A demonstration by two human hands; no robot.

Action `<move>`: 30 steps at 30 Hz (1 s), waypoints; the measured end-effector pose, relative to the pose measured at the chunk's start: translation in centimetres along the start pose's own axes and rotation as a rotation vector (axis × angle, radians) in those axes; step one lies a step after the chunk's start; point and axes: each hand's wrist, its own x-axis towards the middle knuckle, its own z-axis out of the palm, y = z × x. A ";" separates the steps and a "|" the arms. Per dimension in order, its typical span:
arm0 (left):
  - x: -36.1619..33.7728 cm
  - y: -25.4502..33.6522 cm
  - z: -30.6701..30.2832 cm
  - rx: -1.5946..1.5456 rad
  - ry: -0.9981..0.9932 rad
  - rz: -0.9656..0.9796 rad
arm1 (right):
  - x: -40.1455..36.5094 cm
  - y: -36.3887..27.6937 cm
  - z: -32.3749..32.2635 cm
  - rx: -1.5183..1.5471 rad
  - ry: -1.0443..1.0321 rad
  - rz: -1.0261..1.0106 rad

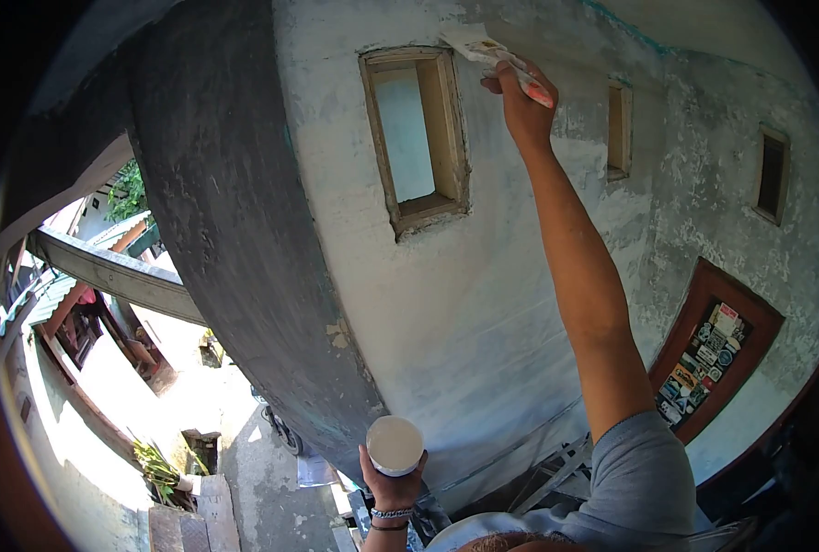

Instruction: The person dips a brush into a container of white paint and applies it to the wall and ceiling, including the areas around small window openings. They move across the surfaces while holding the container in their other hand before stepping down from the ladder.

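Flaking whitewashed plaster wall (483,304): right hand (522,101) clenches a white-bristled paintbrush (483,44) at the wooden window frame (452,120) corner; left hand (391,488) grasps a round white cup (395,444).

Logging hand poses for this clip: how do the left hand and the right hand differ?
The right hand is raised high on a stretched arm; the left hand sits low, near the body. The right hand grips a paintbrush set against the wall by the window frame; the left hand holds a round white cup. The left wrist wears bracelets; the right wrist is bare. Both are closed on something.
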 end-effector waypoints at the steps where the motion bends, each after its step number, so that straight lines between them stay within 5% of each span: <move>1: 0.0 0.0 -0.3 -0.002 -0.009 0.001 | 0.2 0.5 -0.2 -0.027 -0.022 -0.002; 9: -0.1 0.1 -0.4 -0.001 0.028 0.010 | 0.1 0.7 -1.4 -0.079 -0.058 -0.159; 12: 0.0 0.1 -0.2 -0.016 0.042 0.011 | 0.0 1.8 -1.4 -0.334 -0.183 -0.187; 15: -0.1 0.0 -0.2 -0.046 0.024 0.007 | -0.3 0.9 -2.2 -0.105 -0.071 0.038; 18: -0.2 0.2 -0.7 -0.039 0.001 0.009 | 1.3 -1.1 -1.8 0.011 0.114 0.036; 24: -0.3 0.4 0.1 -0.020 0.061 0.064 | 11.4 -1.9 3.8 0.092 0.071 -0.110; 27: 0.4 0.2 -0.9 -0.026 0.034 0.067 | 10.3 -1.9 4.7 -0.485 -0.053 -0.029; 30: 0.3 -0.2 -0.4 -0.007 0.069 0.050 | 7.2 1.4 4.1 -0.102 -0.042 0.029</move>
